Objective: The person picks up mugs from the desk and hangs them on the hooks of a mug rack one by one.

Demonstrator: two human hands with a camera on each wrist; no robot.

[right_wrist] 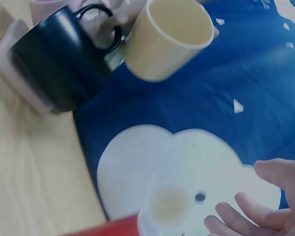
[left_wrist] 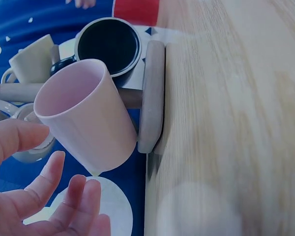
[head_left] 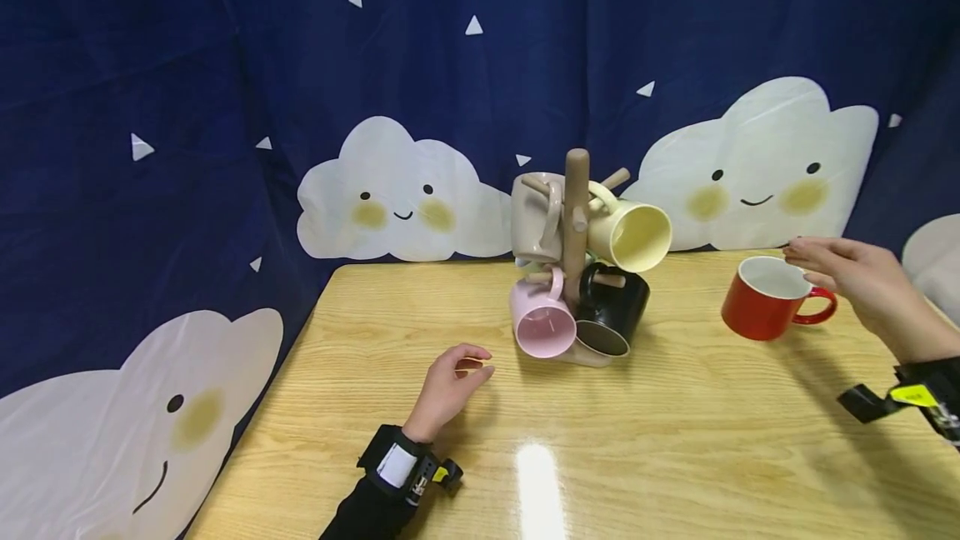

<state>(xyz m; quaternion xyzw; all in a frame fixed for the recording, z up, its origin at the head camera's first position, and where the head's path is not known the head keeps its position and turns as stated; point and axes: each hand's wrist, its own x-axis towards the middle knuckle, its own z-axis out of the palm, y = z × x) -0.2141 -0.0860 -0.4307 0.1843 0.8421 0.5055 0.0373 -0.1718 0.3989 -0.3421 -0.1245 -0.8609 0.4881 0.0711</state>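
Note:
A red mug with a white inside is on the right part of the table, its handle toward the right. Beside its rim and handle, my right hand has its fingers loosely extended and grips nothing. My left hand hovers over the table with relaxed, parted fingers, nearest to a pink mug. That mug hangs by its handle on a wooden mug tree. A black mug hangs low on the right, a pale yellow mug above it, and a greyish-beige mug upper left.
The light wooden table runs back to a dark blue curtain printed with clouds and triangles. The rack's wooden base lies under the lower mugs. A wooden peg juts out behind the yellow mug.

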